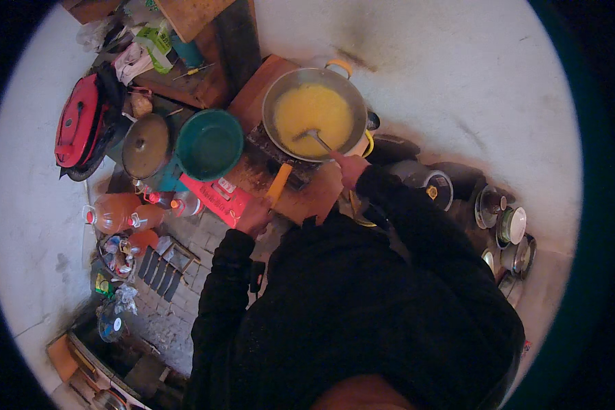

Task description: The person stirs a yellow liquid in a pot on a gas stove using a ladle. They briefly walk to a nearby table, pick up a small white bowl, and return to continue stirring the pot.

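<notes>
A wok (271,97) full of yellow liquid or soft food (315,113) sits over a dark stove (300,174) on a wooden board. My right hand (351,169) grips the handle of a metal spatula (312,134), whose blade dips into the yellow contents near the wok's front side. Around the lower end of the wok's long orange handle (279,183) my left hand (255,216) is closed. Beside that hand lies a flat red package (218,197) bearing writing, partly covered by the fingers.
Left of the wok stand a green basin (210,146) and a round lid (146,146). A red-lidded appliance (78,120) leans farther left. Large bottles of orange liquid (114,212) crowd the floor below. Stacked dishes (515,225) line the right wall (533,128).
</notes>
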A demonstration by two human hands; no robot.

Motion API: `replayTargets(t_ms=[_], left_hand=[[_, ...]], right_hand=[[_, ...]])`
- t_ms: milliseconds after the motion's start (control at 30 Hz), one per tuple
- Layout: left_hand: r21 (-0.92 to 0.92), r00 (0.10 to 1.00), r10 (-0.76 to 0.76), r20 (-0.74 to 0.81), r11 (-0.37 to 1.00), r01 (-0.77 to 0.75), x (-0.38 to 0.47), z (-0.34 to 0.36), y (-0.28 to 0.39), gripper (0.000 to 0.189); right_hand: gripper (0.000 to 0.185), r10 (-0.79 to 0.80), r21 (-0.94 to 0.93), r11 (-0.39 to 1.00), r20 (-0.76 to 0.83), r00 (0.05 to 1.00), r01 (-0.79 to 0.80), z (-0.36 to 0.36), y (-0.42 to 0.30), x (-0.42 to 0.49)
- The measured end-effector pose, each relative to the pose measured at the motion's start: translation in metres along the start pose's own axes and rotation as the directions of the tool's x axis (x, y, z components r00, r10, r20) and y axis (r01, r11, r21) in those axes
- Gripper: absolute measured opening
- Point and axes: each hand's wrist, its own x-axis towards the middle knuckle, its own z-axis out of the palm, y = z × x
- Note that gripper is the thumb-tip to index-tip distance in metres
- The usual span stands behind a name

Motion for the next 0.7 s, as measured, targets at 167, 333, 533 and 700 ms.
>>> replayTargets(t_ms=[167, 333, 533, 700], left_hand=[[0.333, 0.985, 0.164, 0.048, 0.927, -0.171, -0.002, 0.001, 0.001, 0.022], [0.105, 1.0, -0.004, 0.022, 0.994, 0.001, -0.003, 0.001, 0.007, 0.02], [0.42, 0.964, 0.256, 0.07, 0.869, -0.261, -0.011, 0.001, 0.007, 0.022], [0.173, 0.996, 0.09, -0.016, 0.981, -0.086, -0.018, 0.004, 0.017, 0.022]], right_hand=[[0.062, 0.021, -0.07, 0.997, 0.052, 0.998, -0.018, -0.031, 0.02, -0.033], [0.058, 0.152, -0.113, 0.982, -0.007, 0.988, -0.152, -0.037, 0.037, -0.016], [0.043, 0.079, -0.108, 0.989, -0.198, 0.977, -0.102, -0.013, 0.061, 0.054], [0.054, 0.09, -0.041, 0.994, -0.239, 0.967, -0.103, -0.003, 0.045, 0.087]])
